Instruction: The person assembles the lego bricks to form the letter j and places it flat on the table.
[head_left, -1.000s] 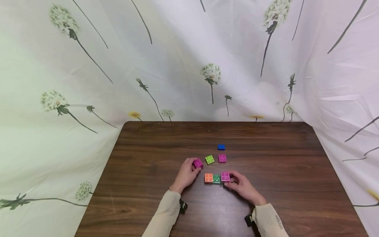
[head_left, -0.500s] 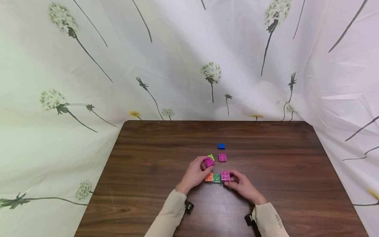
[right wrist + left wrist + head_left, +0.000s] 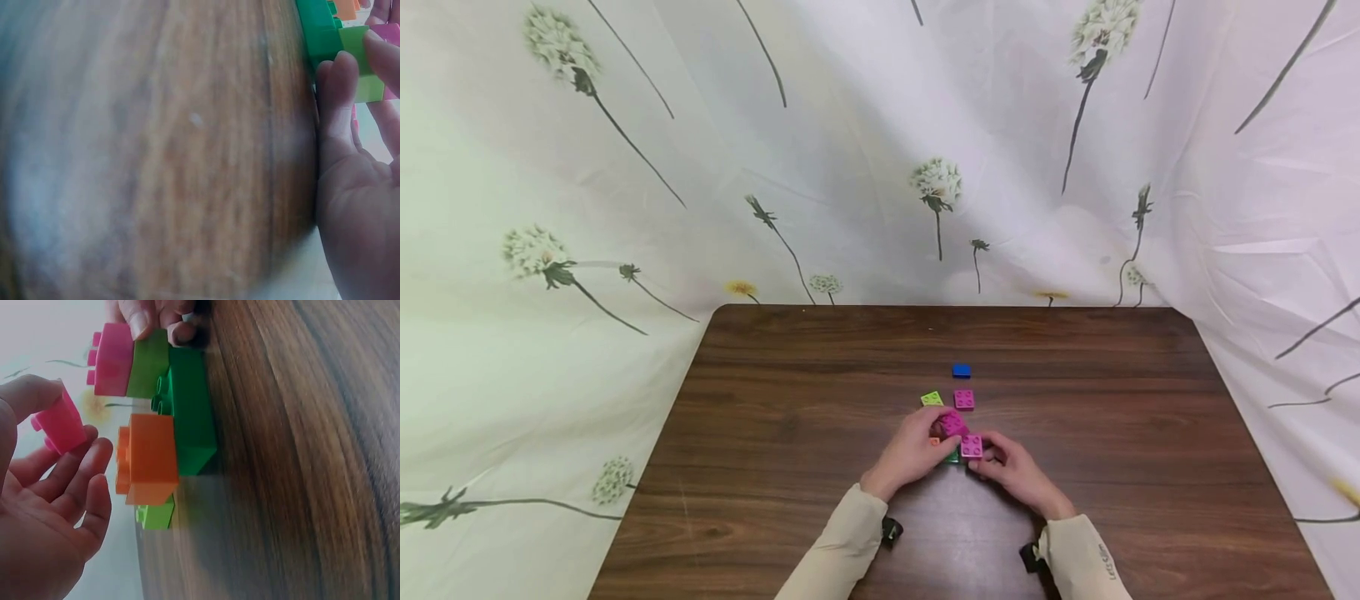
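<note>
- Right sleeve (image 3: 1075, 550): one short line of dark lettering (image 3: 1107, 562) on its outer side.
- The start looks like "LETS"; the remaining letters are too small to read.

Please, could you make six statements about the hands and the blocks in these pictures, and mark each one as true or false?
1. The left hand holds a pink block. True.
2. The block farthest from the person is orange. False: it is the blue block.
3. The orange block sits on the dark green block. True.
4. The right hand grips a lighter green block. True.
5. The lighter green block has nothing on top. False: another pink block sits on it.
6. The left hand touches the blue block. False: they are apart.
</note>
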`<state>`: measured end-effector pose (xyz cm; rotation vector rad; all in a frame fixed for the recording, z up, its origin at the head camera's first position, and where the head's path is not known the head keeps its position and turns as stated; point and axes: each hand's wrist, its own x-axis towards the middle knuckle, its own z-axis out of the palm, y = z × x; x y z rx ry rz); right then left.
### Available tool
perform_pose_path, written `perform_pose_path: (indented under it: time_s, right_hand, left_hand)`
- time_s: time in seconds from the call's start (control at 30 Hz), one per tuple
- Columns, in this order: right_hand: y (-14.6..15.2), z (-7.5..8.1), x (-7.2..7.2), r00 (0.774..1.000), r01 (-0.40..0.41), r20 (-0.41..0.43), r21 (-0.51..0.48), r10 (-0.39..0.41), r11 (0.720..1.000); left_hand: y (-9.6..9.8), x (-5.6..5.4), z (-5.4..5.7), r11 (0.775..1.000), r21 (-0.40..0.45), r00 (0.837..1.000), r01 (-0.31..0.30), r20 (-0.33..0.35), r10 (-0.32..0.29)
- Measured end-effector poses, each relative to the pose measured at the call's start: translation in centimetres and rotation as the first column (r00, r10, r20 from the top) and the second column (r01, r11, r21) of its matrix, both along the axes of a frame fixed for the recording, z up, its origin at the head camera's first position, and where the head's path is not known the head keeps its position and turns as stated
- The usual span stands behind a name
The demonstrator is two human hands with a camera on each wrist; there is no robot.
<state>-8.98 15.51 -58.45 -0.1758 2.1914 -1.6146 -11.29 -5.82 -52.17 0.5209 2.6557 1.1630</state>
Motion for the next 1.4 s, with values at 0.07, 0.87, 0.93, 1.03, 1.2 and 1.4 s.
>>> perform_pose_path:
  time_s: [0.07, 0.87, 0.93, 1.03, 1.2, 1.4]
  right_hand:
    - [0.0, 0.0, 0.0, 1.0, 0.001, -0.008, -0.015, -0.001, 1.0]
    - [0.1, -0.1, 0.0, 0.999, -0.006, -0.048, -0.033, 0.005, 0.999]
    - [0.1, -0.2, 0.0, 0.999, -0.01, -0.053, -0.03, 0.008, 1.0]
    - [0.1, -0.1, 0.0, 0.999, -0.009, -0.051, -0.031, 0.007, 0.999]
    - [0.1, 0.2, 0.0, 0.999, -0.012, -0.039, -0.028, 0.01, 1.0]
    - [0.2, 0.2, 0.0, 0.999, -0.018, -0.038, -0.033, 0.017, 0.999]
  left_hand:
    - [0.2, 0.1, -0.1, 1.0, -0.019, 1.0, 0.024, -0.017, -0.024]
    - [1.1, 0.4, -0.2, 0.984, -0.02, 0.979, 0.179, -0.097, -0.18]
    - [1.1, 0.4, -0.3, 0.983, -0.02, 0.977, 0.185, -0.102, -0.186]
    - [1.1, 0.4, -0.4, 0.981, -0.023, 0.975, 0.192, -0.106, -0.193]
    - [1.2, 0.5, -0.3, 0.98, -0.049, 0.974, 0.194, -0.114, -0.198]
    - [1.3, 0.5, -0.1, 0.978, -0.085, 0.972, 0.193, -0.122, -0.202]
